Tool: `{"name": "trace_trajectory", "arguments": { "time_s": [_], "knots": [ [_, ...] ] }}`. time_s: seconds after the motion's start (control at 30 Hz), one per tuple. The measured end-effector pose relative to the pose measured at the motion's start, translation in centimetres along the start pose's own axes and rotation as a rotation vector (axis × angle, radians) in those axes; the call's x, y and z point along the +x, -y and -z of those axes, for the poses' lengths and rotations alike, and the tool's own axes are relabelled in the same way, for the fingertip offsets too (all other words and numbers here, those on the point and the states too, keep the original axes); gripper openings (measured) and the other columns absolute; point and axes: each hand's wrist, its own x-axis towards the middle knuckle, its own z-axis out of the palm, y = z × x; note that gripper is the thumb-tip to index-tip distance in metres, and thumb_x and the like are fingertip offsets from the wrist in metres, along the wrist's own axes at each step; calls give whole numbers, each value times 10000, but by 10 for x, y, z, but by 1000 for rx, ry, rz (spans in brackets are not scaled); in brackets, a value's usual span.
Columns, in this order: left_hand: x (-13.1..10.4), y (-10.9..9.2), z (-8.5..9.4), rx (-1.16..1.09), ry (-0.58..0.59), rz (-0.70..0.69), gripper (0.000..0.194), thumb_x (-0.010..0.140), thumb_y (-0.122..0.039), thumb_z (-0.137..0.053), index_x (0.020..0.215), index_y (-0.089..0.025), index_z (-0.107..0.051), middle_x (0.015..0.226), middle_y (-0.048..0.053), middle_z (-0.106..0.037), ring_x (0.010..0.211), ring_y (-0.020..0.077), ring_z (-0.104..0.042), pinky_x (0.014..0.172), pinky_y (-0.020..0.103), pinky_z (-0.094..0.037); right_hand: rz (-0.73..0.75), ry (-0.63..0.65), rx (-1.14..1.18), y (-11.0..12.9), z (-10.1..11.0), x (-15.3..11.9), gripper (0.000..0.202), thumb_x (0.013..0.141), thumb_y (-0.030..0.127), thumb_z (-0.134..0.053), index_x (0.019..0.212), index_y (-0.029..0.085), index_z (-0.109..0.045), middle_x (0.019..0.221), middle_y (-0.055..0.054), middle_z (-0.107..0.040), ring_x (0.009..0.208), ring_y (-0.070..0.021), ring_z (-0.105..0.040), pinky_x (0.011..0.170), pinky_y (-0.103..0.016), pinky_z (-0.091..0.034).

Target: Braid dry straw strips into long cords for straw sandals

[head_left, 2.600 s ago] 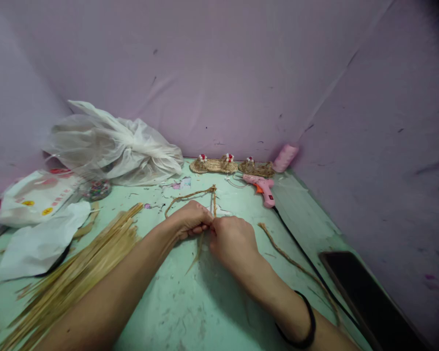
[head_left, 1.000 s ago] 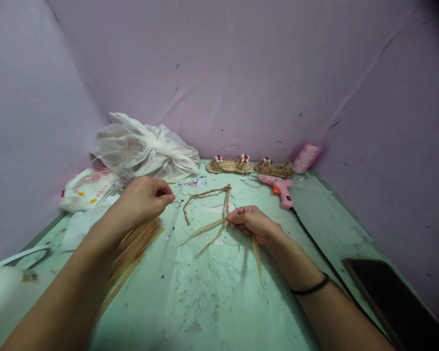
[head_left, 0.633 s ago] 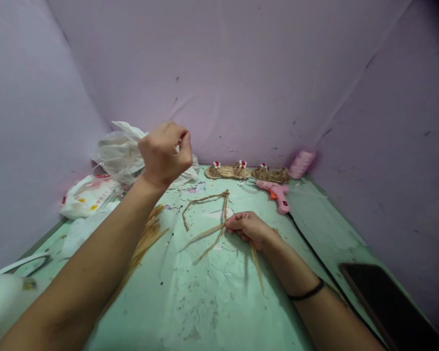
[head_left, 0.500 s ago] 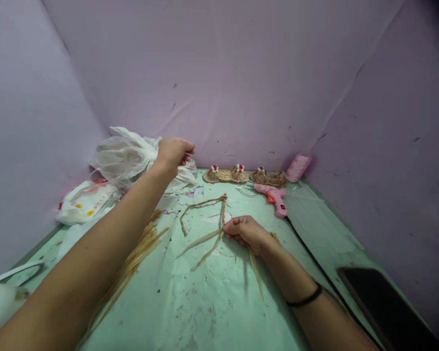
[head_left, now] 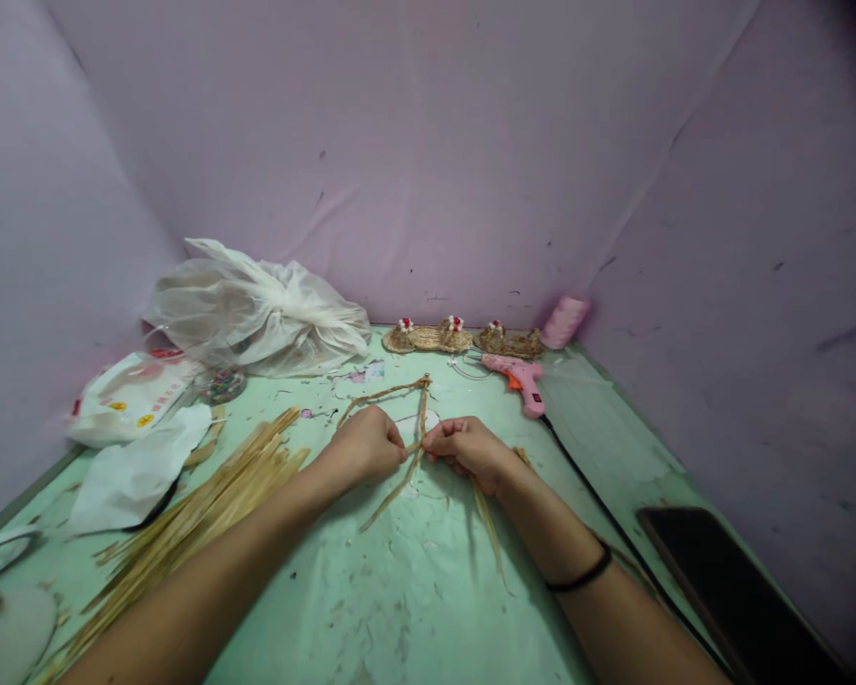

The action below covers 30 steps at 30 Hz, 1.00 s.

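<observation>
A thin braid of dried straw (head_left: 423, 409) runs toward me from a bend at the back, its other stretch angling left behind my left hand. My right hand (head_left: 467, 449) pinches the braid near its loose end. Just left of it, my left hand (head_left: 369, 445) has thumb and finger closed on one straw strand. Another loose strand (head_left: 389, 499) trails toward the front left, and a strip (head_left: 491, 538) hangs below my right hand. Beside my left forearm lies a bundle of dried straw (head_left: 218, 504), partly covered by that arm.
Woven straw slippers with beaded flowers (head_left: 428, 340) lie along the back wall. A pink glue gun (head_left: 519, 375) with a black cord and a pink thread spool (head_left: 565, 322) are at right. A black phone-like slab (head_left: 728, 580) lies nearer. A white plastic bag (head_left: 278, 314) fills the back left.
My left hand has come down from its raised place near the plastic bag to the braid and closed on a strand. My right hand keeps its pinch. The view has shifted slightly.
</observation>
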Motion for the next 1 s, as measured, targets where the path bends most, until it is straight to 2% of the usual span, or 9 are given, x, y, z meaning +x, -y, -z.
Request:
{"name": "trace_trajectory", "arguments": {
  "time_s": [0.13, 0.3, 0.37, 0.43, 0.57, 0.67, 0.73, 0.83, 1.0],
  "knots": [
    [-1, -1, -9, -146, 34, 18, 107, 573, -205, -527, 503, -136, -568, 438, -12, -457, 435, 94, -384, 435, 205, -269, -29, -16, 18, 4, -2, -1, 35, 536, 136, -537, 541, 119, -567, 407, 38, -498, 330, -27, -227, 348, -207, -116],
    [-21, -17, -42, 262, -172, -164, 219, 691, -211, -428, 681, -126, -629, 613, 88, -593, 563, 176, -512, 521, 262, -310, -60, -59, 80, 4, -3, -1, 66, 496, 105, -504, 524, 114, -563, 324, 69, -372, 330, -33, -225, 357, -204, -104],
    [-26, -22, -48, 381, -187, -211, 261, 706, -192, -411, 812, -114, -637, 725, 139, -630, 637, 215, -551, 572, 292, -334, -52, -66, 88, 2, -4, -1, 57, 492, 105, -510, 520, 113, -560, 337, 63, -388, 338, -36, -258, 362, -201, -128],
    [-26, -23, -45, 383, -153, -238, 261, 726, -232, -417, 795, -117, -641, 740, 148, -636, 660, 223, -562, 594, 300, -346, -38, -32, 117, 2, -4, -1, 39, 489, 99, -513, 505, 118, -542, 365, 54, -422, 353, -39, -295, 371, -198, -161],
    [-14, -21, -20, 44, -245, -129, 243, 739, -287, -435, 720, -141, -628, 652, 79, -622, 588, 156, -541, 555, 252, -366, -29, 73, 156, 3, -1, -2, 12, 516, 125, -525, 510, 122, -535, 371, 62, -412, 336, -24, -220, 372, -205, -119],
    [-4, -18, -11, -362, -33, 140, 259, 694, -233, -476, 905, -128, -583, 530, 14, -569, 384, 104, -449, 410, 223, -325, -6, 109, 133, 3, 0, -2, 62, 556, 175, -544, 525, 122, -540, 375, 56, -423, 339, -22, -202, 376, -210, -95],
    [1, -15, -13, -544, 148, 225, 194, 670, -228, -498, 800, -108, -578, 469, 2, -528, 333, 96, -415, 353, 215, -289, 12, 106, 130, 3, 1, -3, 55, 551, 165, -544, 518, 129, -519, 374, 58, -425, 345, -24, -225, 380, -206, -105],
    [5, -9, -20, -576, 170, 250, 103, 618, -208, -534, 560, -126, -513, 384, -12, -460, 306, 89, -387, 323, 209, -265, 49, 132, 93, 3, 2, -5, 31, 543, 142, -542, 525, 129, -519, 383, 69, -425, 351, -20, -236, 384, -198, -133],
    [8, -4, -22, -522, 89, 176, 119, 576, -160, -512, 466, -147, -467, 307, -66, -318, 282, 44, -236, 324, 198, -145, 118, 91, 10, 0, 2, 0, 58, 508, 73, -537, 540, 121, -542, 472, 32, -536, 444, -51, -414, 457, -183, -277]
  ]
}}
